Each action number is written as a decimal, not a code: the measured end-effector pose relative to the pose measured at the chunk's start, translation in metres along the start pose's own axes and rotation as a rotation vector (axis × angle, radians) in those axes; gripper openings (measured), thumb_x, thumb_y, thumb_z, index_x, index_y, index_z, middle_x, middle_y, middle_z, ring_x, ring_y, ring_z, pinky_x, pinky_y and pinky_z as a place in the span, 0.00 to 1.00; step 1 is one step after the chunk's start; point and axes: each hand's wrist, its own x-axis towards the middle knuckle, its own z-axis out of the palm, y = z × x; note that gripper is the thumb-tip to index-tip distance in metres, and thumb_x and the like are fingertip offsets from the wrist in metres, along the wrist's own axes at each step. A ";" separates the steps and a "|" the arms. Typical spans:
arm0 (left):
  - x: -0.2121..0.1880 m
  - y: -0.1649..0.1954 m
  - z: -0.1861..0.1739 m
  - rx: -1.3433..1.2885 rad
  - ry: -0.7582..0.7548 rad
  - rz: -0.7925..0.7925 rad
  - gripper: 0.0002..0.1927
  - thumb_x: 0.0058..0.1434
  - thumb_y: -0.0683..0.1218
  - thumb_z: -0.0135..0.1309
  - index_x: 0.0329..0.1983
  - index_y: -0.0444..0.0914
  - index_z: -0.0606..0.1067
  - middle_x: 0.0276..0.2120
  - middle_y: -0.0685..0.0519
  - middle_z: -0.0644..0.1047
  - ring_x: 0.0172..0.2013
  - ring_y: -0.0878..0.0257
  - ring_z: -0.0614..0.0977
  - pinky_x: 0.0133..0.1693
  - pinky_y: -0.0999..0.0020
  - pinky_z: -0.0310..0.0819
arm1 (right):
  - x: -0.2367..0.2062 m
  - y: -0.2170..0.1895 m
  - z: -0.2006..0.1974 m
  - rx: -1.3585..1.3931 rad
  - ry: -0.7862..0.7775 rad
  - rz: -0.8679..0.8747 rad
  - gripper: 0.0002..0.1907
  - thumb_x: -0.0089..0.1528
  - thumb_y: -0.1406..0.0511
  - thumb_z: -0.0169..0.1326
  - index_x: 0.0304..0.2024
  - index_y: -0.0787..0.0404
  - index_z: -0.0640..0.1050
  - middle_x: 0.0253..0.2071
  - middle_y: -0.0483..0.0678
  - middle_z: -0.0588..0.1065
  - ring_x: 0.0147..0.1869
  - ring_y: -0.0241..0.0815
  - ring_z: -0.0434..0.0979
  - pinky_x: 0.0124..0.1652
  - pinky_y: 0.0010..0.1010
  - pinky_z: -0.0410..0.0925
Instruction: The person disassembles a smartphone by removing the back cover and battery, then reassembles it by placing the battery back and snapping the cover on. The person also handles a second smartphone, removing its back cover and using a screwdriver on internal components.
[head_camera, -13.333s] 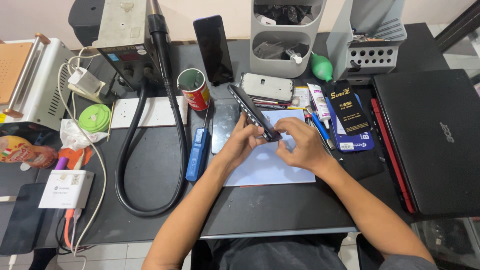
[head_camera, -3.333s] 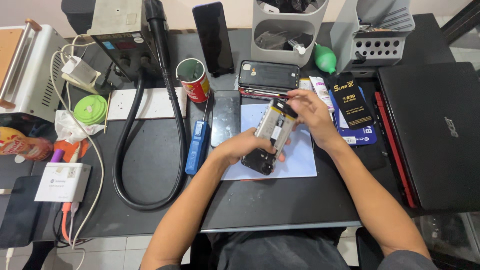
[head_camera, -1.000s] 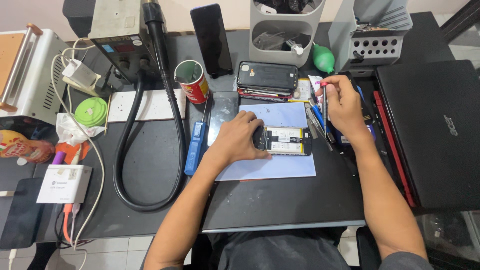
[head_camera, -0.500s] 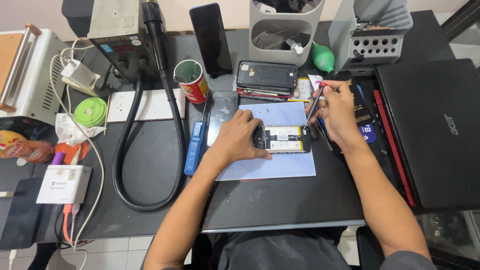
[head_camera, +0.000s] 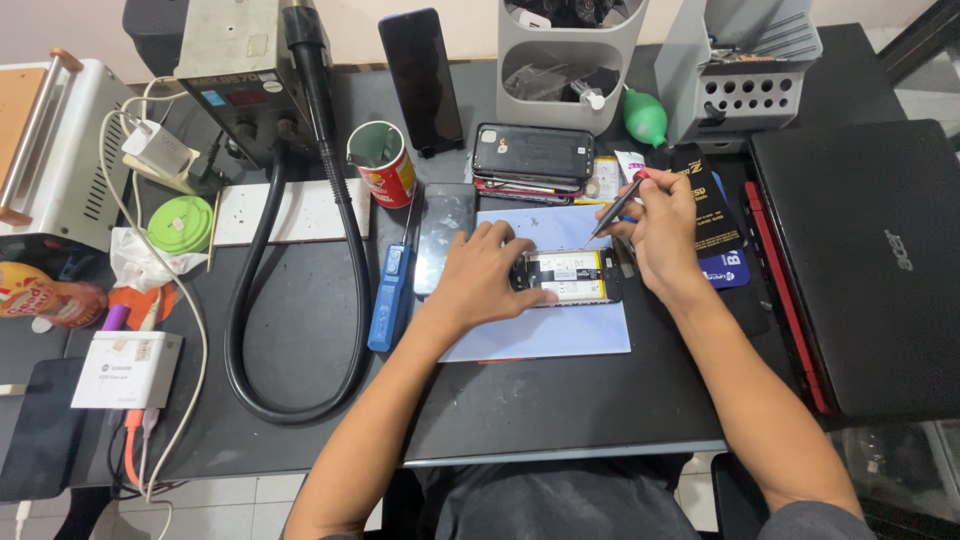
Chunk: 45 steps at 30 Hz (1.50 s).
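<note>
Opened black smartphone with exposed yellow-white battery (head_camera: 567, 277), flat on pale blue mat (head_camera: 560, 335) on bench: left hand (head_camera: 483, 275) pressing it spread-fingered, right hand (head_camera: 662, 235) pinching slim red-tipped screwdriver (head_camera: 617, 206); best worked steady and upright.

The light is even and rather bright, probably from above; shadows under the hands are soft and short; the black laptop (head_camera: 870, 270) shows a weak glare; edges bend slightly; the focus is sharp, without blur.
</note>
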 end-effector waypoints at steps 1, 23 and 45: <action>0.001 0.003 0.004 -0.024 0.047 0.001 0.26 0.49 0.62 0.67 0.41 0.39 0.82 0.36 0.49 0.75 0.44 0.52 0.76 0.42 0.55 0.65 | -0.001 0.001 0.003 -0.012 -0.003 -0.021 0.09 0.74 0.66 0.39 0.54 0.63 0.59 0.44 0.55 0.70 0.39 0.51 0.82 0.33 0.42 0.79; 0.007 -0.012 0.043 -0.952 0.050 -0.425 0.11 0.66 0.47 0.59 0.41 0.34 0.82 0.27 0.54 0.78 0.28 0.71 0.74 0.30 0.74 0.67 | -0.039 -0.008 0.043 0.049 -0.261 -0.147 0.28 0.71 0.71 0.52 0.63 0.51 0.51 0.52 0.59 0.72 0.53 0.55 0.82 0.50 0.47 0.80; 0.008 -0.022 0.036 -1.176 -0.015 -0.512 0.16 0.63 0.50 0.59 0.44 0.31 0.81 0.31 0.53 0.80 0.26 0.71 0.77 0.24 0.78 0.65 | -0.052 -0.006 0.054 -0.093 -0.265 -0.411 0.26 0.74 0.71 0.50 0.64 0.52 0.50 0.53 0.60 0.73 0.54 0.54 0.82 0.53 0.49 0.81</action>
